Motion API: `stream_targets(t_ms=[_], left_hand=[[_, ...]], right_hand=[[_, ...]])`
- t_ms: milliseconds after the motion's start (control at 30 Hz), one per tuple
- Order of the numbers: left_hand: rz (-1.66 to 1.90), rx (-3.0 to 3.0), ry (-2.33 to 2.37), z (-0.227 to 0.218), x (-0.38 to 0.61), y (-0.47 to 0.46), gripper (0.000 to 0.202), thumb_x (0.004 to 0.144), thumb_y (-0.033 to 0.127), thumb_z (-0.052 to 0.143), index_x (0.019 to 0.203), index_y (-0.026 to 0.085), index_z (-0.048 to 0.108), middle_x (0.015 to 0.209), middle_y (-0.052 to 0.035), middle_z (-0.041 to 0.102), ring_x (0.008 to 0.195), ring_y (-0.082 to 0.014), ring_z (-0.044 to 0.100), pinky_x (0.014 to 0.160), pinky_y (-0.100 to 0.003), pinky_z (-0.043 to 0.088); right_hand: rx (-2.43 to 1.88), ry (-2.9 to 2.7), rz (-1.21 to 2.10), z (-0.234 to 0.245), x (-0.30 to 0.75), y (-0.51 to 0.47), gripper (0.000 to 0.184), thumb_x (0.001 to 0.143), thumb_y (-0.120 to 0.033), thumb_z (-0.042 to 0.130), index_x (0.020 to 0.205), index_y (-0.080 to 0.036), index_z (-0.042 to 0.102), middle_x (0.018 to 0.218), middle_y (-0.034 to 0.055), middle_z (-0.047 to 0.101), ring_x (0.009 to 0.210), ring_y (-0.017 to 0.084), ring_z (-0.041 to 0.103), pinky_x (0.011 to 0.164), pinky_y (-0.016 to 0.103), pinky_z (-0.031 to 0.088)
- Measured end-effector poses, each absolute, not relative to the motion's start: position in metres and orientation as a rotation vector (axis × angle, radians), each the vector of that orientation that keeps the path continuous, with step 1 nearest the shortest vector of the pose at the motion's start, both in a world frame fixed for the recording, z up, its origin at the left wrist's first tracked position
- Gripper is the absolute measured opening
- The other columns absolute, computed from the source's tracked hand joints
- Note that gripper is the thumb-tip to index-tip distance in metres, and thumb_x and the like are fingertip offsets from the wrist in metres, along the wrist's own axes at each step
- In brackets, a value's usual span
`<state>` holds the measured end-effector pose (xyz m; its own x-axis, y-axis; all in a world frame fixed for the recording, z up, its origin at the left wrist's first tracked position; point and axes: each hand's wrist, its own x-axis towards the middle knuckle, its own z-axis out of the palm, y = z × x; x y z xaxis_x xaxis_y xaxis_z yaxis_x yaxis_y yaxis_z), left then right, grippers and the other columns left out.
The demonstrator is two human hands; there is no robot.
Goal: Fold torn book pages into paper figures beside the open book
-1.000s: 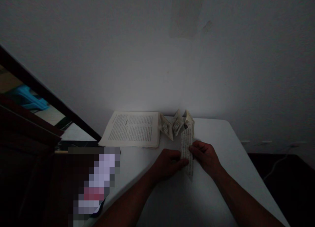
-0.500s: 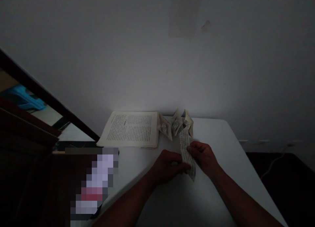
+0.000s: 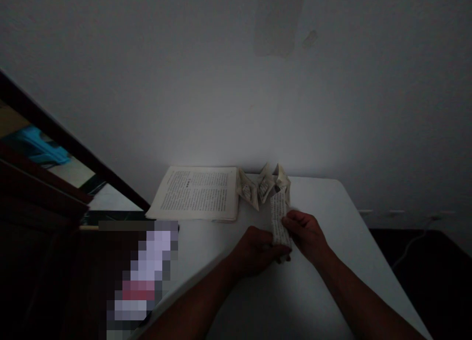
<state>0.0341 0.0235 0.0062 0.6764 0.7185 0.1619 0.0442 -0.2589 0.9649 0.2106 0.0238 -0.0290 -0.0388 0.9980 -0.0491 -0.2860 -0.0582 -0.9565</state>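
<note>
A narrow folded strip of printed paper point(image 3: 279, 217) is held between both hands above the white table. My left hand point(image 3: 260, 249) pinches its near end, thumb on top, and hides part of that end. On the strip's right edge, my right hand point(image 3: 305, 231) has thumb and fingers closed. Just beyond the strip stand three folded paper boats point(image 3: 264, 186), made of similar printed pages, side by side. The rightmost is partly covered by the strip's far end.
Left of the folded shapes lies a stack of printed pages point(image 3: 199, 192) on the white table point(image 3: 317, 197). A wall point(image 3: 221, 84) rises behind the table. A dark-framed mirror point(image 3: 73, 136) leans at the left, and a blurred-out item point(image 3: 147, 271) sits by the table's left edge.
My left thumb and fingers have moved slightly along the strip's near end. The pointed tip that stuck out below them no longer shows. My right hand has barely moved.
</note>
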Motion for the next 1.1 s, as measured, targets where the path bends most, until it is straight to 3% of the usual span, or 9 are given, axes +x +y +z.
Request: stream_targets(t_ms=[433, 633, 733, 833, 933, 1100], left_hand=[[0.840, 1.876, 0.576, 0.006, 0.034, 0.021, 0.017, 0.073, 0.029, 0.069, 0.067, 0.013, 0.070, 0.067, -0.0048, 0.070, 0.060, -0.0135, 0.064, 0.063, -0.021, 0.048], [0.754, 1.804, 0.615, 0.007, 0.029, 0.023, 0.023, 0.069, 0.035, 0.071, 0.062, 0.013, 0.067, 0.064, -0.0038, 0.067, 0.058, -0.0135, 0.061, 0.061, -0.022, 0.046], [0.759, 1.731, 0.746, 0.006, 0.028, 0.027, 0.029, 0.070, 0.040, 0.068, 0.061, 0.013, 0.061, 0.059, -0.0006, 0.059, 0.057, -0.0125, 0.054, 0.057, -0.022, 0.042], [0.848, 1.620, 0.960, 0.004, 0.029, 0.032, 0.036, 0.074, 0.042, 0.063, 0.055, 0.015, 0.048, 0.050, 0.0055, 0.039, 0.049, -0.0077, 0.038, 0.047, -0.019, 0.030], [0.874, 1.543, 1.021, 0.003, 0.030, 0.034, 0.044, 0.073, 0.041, 0.062, 0.049, 0.017, 0.034, 0.050, 0.0076, 0.025, 0.048, -0.0061, 0.026, 0.044, -0.019, 0.021], [0.834, 1.530, 0.986, 0.000, 0.029, 0.035, 0.043, 0.074, 0.041, 0.060, 0.051, 0.017, 0.033, 0.052, 0.0072, 0.026, 0.049, -0.0065, 0.024, 0.045, -0.020, 0.019]], right_hand=[[-0.973, -0.921, 1.424, -0.022, 0.210, 0.022, 0.021, 0.076, -0.033, 0.068, 0.066, -0.016, 0.061, 0.055, -0.0022, 0.054, 0.050, 0.010, 0.050, 0.050, 0.023, 0.041], [-0.968, -0.959, 1.403, -0.024, 0.215, 0.022, 0.022, 0.078, -0.033, 0.065, 0.065, -0.017, 0.059, 0.054, -0.0030, 0.054, 0.049, 0.009, 0.049, 0.050, 0.022, 0.039], [-0.980, -1.022, 1.413, -0.024, 0.216, 0.021, 0.023, 0.075, -0.031, 0.069, 0.061, -0.016, 0.059, 0.052, -0.0025, 0.055, 0.048, 0.009, 0.049, 0.049, 0.022, 0.038], [-1.020, -1.129, 1.435, -0.022, 0.212, 0.019, 0.023, 0.066, -0.026, 0.077, 0.056, -0.014, 0.059, 0.049, -0.0025, 0.055, 0.046, 0.009, 0.047, 0.046, 0.021, 0.035], [-1.083, -1.274, 1.408, -0.018, 0.208, 0.017, 0.022, 0.067, -0.030, 0.075, 0.061, -0.015, 0.060, 0.051, -0.0030, 0.055, 0.048, 0.009, 0.047, 0.047, 0.021, 0.035], [-1.151, -1.346, 1.338, -0.014, 0.207, 0.015, 0.026, 0.071, -0.034, 0.071, 0.059, -0.016, 0.057, 0.050, -0.0030, 0.055, 0.047, 0.009, 0.049, 0.047, 0.022, 0.038]])
